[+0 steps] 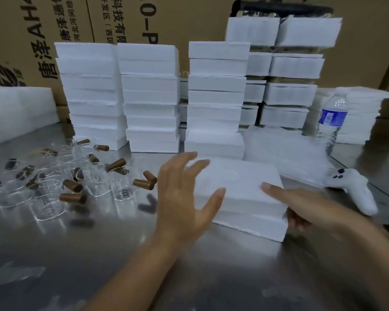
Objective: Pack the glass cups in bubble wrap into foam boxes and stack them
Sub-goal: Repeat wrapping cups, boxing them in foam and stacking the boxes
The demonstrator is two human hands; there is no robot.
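A closed white foam box [240, 187] lies on the steel table [99, 254] in front of me. My left hand [184, 198] is spread open at the box's left side, fingers straight, thumb against its front left edge. My right hand [305, 207] holds the box's right end, thumb on the lid and fingers curled under its side. Several clear glass cups with brown wooden handles [76, 176] lie scattered on the left. A pile of bubble wrap sheets [285, 153] lies behind the box at the right.
Tall stacks of closed foam boxes [151, 97] line the back, in front of cardboard cartons [54, 30]. A water bottle [332, 117] stands at the right beside stacked foam sheets [359, 115]. A white controller [355, 189] lies at the right. Foam sheets [18, 111] rest at far left.
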